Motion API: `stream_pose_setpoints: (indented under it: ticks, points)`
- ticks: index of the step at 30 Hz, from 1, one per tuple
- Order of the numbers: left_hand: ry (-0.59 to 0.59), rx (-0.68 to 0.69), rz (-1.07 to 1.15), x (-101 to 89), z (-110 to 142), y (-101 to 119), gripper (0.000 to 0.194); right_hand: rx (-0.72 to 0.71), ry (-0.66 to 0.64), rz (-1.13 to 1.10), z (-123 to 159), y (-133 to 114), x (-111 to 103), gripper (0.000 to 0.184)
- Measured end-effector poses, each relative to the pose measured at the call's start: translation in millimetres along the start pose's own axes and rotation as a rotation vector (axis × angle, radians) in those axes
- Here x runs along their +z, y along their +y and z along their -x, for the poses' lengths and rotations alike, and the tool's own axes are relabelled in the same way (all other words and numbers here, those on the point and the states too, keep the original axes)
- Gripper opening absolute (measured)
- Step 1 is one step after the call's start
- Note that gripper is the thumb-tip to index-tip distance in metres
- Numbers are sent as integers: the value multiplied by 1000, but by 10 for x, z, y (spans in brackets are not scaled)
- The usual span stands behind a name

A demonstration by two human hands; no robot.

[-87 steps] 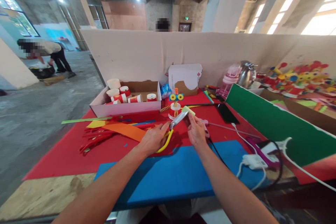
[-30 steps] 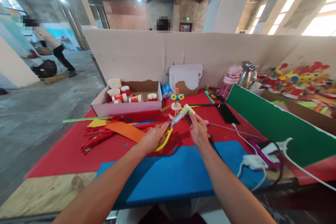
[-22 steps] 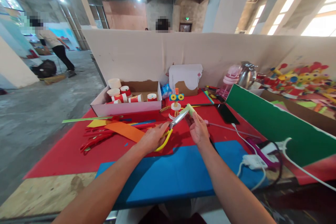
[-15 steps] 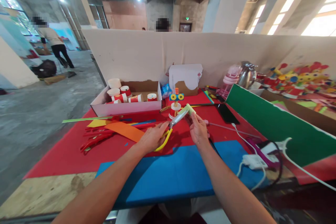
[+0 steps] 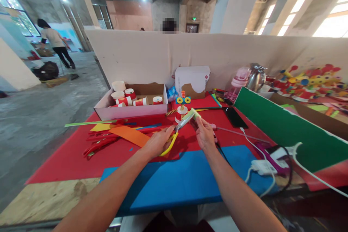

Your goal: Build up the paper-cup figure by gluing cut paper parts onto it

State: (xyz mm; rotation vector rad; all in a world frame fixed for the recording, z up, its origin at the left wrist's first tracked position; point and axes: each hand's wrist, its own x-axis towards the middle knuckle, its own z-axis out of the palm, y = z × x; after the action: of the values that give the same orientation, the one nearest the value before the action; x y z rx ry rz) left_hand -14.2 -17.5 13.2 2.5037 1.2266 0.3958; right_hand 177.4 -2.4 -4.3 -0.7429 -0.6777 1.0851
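Note:
My left hand [image 5: 157, 143] is closed round the yellow handles of a pair of scissors [image 5: 178, 129], blades pointing up and right. My right hand [image 5: 204, 136] pinches a small pale green foam piece [image 5: 195, 113] at the blade tips. Both hands hover above the red sheet [image 5: 67, 159] and the blue sheet [image 5: 179, 181]. Just behind the blades stands a small red-and-white cup figure [image 5: 181, 110] with yellow-blue eyes.
An open cardboard box [image 5: 130, 110] holds several red-and-white cups. Coloured strips [image 5: 127, 133] lie left. A white carton [image 5: 192, 78], pink bottle [image 5: 239, 79], kettle [image 5: 255, 76], black phone [image 5: 234, 116], green board [image 5: 288, 130] and white power strip [image 5: 265, 166] sit right. A person [image 5: 56, 43] walks far left.
My hands and scissors have barely shifted; the green piece stays at the blade tips. The person at far left straightened up and walked away to the right.

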Motion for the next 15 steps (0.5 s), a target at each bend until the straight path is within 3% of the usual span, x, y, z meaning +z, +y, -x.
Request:
stream_pose_setpoints:
  ticks: [15]
  points:
    - [-11, -11, -25, 30, -4, -2, 42, 17, 4, -10, 7, 12, 7, 33]
